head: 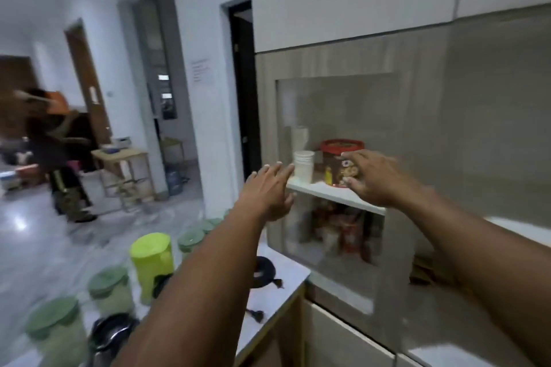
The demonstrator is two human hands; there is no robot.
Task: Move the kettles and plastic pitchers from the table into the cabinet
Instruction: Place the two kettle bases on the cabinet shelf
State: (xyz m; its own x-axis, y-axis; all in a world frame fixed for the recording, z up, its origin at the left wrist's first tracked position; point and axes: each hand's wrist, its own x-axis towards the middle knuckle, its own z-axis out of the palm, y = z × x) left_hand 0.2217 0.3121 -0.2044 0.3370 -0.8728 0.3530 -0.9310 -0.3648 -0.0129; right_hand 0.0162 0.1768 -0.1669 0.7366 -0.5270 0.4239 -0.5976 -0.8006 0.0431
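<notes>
Both arms are stretched toward the cabinet [337, 164]. The left hand [267, 191] is spread open, fingers splayed, holding nothing, just beside the white shelf [337, 195] edge. The right hand [371, 177] is open too, empty, in front of the red-lidded jar [341, 149] near the stacked white cups [303, 165]. Down on the surface [286, 274], the lime-green pitcher [152, 259] stands upright among green-lidded pitchers [110, 289], with a dark kettle [111, 334] low at the frame's edge.

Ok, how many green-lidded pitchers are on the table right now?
At least 5, all pale with darker green lids: one nearest, bottom left; one behind it; three in a blurred row beyond the lime-green pitcher. The left forearm may hide more.
</notes>
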